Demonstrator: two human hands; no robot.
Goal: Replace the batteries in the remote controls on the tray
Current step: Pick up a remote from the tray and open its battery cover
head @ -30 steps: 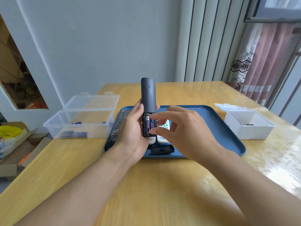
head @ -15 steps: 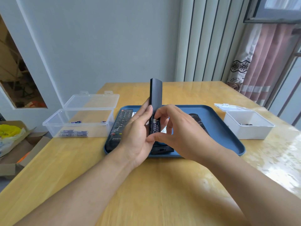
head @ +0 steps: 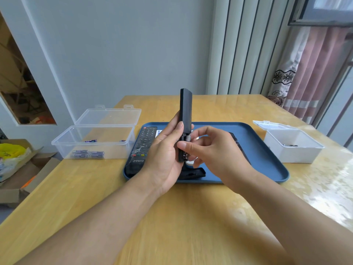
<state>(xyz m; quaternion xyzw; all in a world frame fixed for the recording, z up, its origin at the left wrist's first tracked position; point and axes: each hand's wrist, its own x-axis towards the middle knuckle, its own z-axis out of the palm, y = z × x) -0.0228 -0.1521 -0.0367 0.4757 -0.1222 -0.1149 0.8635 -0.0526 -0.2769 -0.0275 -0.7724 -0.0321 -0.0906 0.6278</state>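
Gripped upright in the left hand (head: 165,152), the slim black remote (head: 185,119) stands with its long axis near vertical, the open battery bay at its lower end turned toward the right hand (head: 215,150). Left thumb and fingers wrap the lower half of the body. Right thumb and fingertips are pinched together at the bay, apparently on a battery (head: 188,139) whose metal end shows just above the thumb; whether it is already free of its seat cannot be told.

Judgement: the step in hand is drawing a cell out of the bay. The cell lies along the remote's length, so it should lift sideways, toward the right hand, which is the nearer one.

Directly below the grip, at the tray's near edge, lies a loose black cover (head: 193,174). Left of the grip, a large black remote (head: 142,148) lies lengthwise on the blue tray (head: 267,169); other remotes are mostly hidden behind the hands.

Well to the right, off the tray, an open white box (head: 292,150) holds small dark items. Well to the left, a clear box (head: 91,142) holds batteries. Bare table runs between the tray and each box, leaving free passage either way.
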